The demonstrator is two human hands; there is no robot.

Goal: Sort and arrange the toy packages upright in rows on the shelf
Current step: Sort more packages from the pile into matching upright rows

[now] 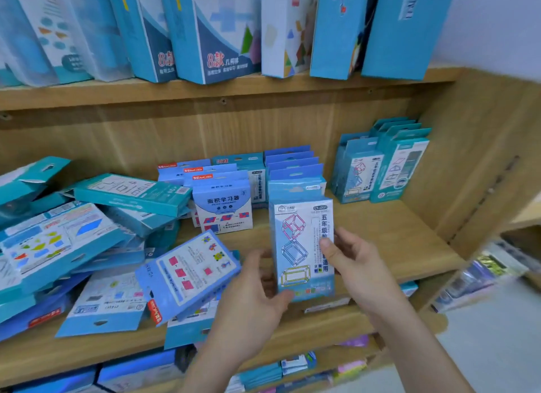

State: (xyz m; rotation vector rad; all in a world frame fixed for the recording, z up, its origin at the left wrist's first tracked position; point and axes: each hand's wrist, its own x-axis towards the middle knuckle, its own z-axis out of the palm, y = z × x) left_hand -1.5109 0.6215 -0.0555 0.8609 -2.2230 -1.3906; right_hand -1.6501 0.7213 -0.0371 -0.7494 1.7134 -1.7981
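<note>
Upright cube-frame package [301, 246], left hand [251, 290] fingers gripping its base, right hand [357, 264] fingers gripping its side, seemingly above shelf [404, 240]

Two bare hands and forearms, seen from above through a head-worn camera. The left hand [251, 290] and the right hand [354, 264] are uncovered, with slim fingers and short, plain nails. The left forearm [210, 363] and the right forearm [424, 343] are bare as far as the picture's bottom edge, their outlines slightly soft with blur
</note>
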